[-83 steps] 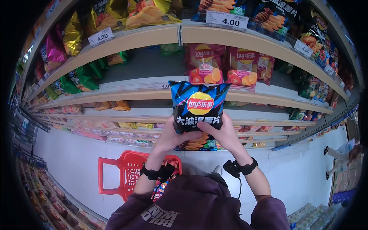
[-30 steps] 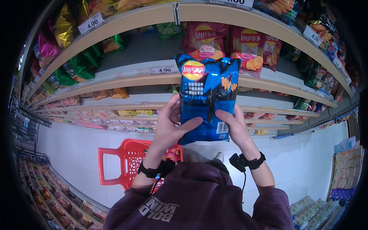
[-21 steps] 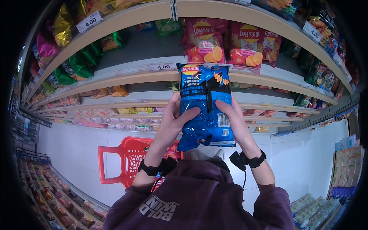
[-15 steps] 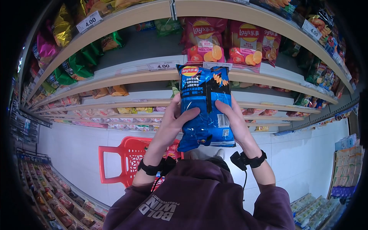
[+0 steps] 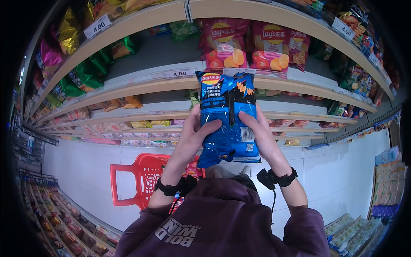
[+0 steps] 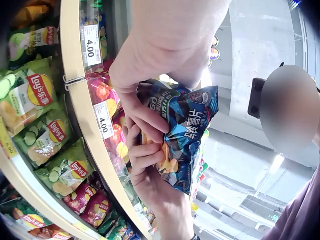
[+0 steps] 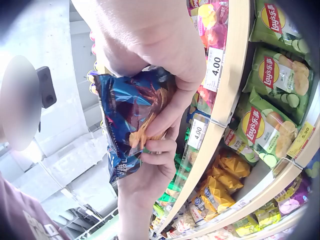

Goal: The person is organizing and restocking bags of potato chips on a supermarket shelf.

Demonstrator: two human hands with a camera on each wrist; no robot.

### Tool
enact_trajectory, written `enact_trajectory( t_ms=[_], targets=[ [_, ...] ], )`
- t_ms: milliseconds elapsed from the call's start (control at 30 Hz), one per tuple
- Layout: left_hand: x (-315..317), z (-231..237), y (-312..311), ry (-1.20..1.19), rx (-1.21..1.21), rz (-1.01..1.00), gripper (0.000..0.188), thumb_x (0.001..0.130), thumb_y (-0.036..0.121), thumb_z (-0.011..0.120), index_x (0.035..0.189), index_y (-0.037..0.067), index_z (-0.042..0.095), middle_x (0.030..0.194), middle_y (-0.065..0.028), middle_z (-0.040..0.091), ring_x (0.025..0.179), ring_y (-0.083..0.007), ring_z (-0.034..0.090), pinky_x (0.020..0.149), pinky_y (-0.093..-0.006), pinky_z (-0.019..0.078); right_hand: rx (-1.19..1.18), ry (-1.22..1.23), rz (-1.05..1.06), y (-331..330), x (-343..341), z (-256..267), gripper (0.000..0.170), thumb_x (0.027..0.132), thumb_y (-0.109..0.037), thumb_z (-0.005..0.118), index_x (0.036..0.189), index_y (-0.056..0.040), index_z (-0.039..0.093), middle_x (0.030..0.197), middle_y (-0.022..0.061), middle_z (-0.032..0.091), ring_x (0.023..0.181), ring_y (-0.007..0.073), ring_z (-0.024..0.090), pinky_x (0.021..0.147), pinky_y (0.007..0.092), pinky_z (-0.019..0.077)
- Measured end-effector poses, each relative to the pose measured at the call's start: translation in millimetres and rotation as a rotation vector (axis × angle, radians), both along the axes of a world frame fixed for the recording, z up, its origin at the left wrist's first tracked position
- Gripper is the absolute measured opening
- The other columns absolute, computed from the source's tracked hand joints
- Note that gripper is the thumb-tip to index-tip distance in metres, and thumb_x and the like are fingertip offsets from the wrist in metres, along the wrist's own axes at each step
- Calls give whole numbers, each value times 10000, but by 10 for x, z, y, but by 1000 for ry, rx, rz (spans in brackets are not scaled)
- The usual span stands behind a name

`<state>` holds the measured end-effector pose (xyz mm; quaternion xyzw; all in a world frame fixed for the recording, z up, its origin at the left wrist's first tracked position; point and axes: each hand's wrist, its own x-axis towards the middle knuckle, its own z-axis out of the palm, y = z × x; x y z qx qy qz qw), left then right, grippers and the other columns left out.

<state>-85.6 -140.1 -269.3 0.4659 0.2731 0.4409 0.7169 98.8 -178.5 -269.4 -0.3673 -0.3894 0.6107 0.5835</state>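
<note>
Left hand (image 5: 192, 133): you are gripping the left side of the blue Lay's bag (image 5: 223, 141), thumb lying across its back panel, fingers curling round to the far side. Right hand (image 5: 266, 139): you are gripping the opposite side in the same way, thumb angling in towards the middle seam. In the wrist views, fingers of both hands are pressing against the printed front.

Bag position: you are holding it in front of your body, between you and the shelves, back panel facing up to the head camera. The barcode (image 5: 247, 134) is showing at lower right.

Wrists: you are wearing a black strap with a camera on each. Sleeves: dark purple sweatshirt (image 5: 227, 214).

Beyond the bag's top edge, magenta Lay's bags (image 5: 226, 45) are standing on a shelf, with a price tag (image 5: 180, 73) reading 4.00 along its edge. Green bags (image 5: 87, 75) are lying further left. Below, to your left, a red basket (image 5: 139, 182) is sitting on the pale floor (image 5: 85, 171), holding colourful packets.
</note>
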Motion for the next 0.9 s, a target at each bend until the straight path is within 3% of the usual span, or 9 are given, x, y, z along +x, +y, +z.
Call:
enact_trajectory(
  t_ms=[133, 267, 367, 467, 533, 600, 733, 833, 900],
  targets=[
    [29, -82, 18, 209, 285, 280, 583, 830, 139, 731, 1309, 9, 426, 1087, -108, 649, 871, -147, 656, 748, -248, 520, 229, -493, -270, 31, -14, -110, 676, 865, -105, 691, 1409, -25, 299, 1268, 169, 535, 1135, 186, 556, 879, 330, 500],
    [34, -50, -24, 652, 878, 488, 656, 743, 150, 789, 1303, 16, 476, 1068, -130, 655, 711, -186, 635, 594, -266, 503, 476, -868, -155, -81, -33, -22, 911, 795, -193, 766, 1463, -29, 170, 1325, 230, 464, 1184, 321, 530, 944, 373, 469],
    [102, 39, -94, 502, 904, 324, 476, 752, 87, 766, 1194, 23, 600, 1162, -122, 632, 768, -182, 643, 606, -267, 516, 321, -527, -83, -155, -79, -119, 935, 784, -202, 784, 1456, -28, 158, 1322, 195, 465, 1197, 256, 520, 965, 365, 453],
    [154, -78, -80, 550, 1024, 318, 391, 733, 38, 770, 1101, 11, 641, 1190, -128, 611, 855, -192, 651, 656, -268, 520, 159, -223, -67, -125, 7, -123, 546, 828, -79, 718, 1293, -6, 442, 1130, 70, 608, 1022, 140, 597, 888, 303, 485],
    [195, -116, -63, 564, 1007, 457, 412, 712, 40, 788, 1091, 5, 630, 1168, -128, 614, 910, -211, 646, 710, -283, 519, 144, -136, -95, -126, 52, -145, 383, 838, -69, 699, 1186, 6, 558, 1070, 53, 644, 953, 111, 600, 847, 275, 485],
    [232, -88, -61, 561, 905, 537, 519, 673, 52, 819, 1133, 17, 581, 1112, -129, 623, 976, -250, 632, 819, -314, 504, 65, -157, -29, -181, 158, -256, 438, 840, -96, 684, 1236, 1, 525, 1144, 62, 622, 1022, 129, 578, 906, 286, 455],
    [247, -290, -52, 286, 272, 11, 642, 777, 95, 786, 1305, 14, 431, 1216, -108, 587, 1090, -169, 577, 926, -326, 472, 42, -215, -33, -224, 219, -417, 464, 884, -171, 661, 1276, 7, 488, 1200, 76, 599, 1089, 146, 549, 961, 313, 423],
    [293, -462, -80, 485, 366, 27, 621, 781, 76, 779, 1299, 7, 443, 1169, -101, 611, 1069, -160, 591, 923, -309, 476, 175, -742, -80, -252, 264, -335, 707, 873, -320, 695, 1393, -17, 323, 1176, 188, 617, 1095, 273, 619, 923, 369, 467],
    [377, -520, -115, 466, 212, 46, 587, 768, 96, 797, 1254, 17, 479, 1112, -76, 627, 999, -146, 615, 849, -300, 519, 76, -737, -42, -251, 309, -275, 867, 776, -353, 787, 1398, -14, 287, 1181, 193, 611, 1095, 282, 619, 930, 377, 472]
  ],
)
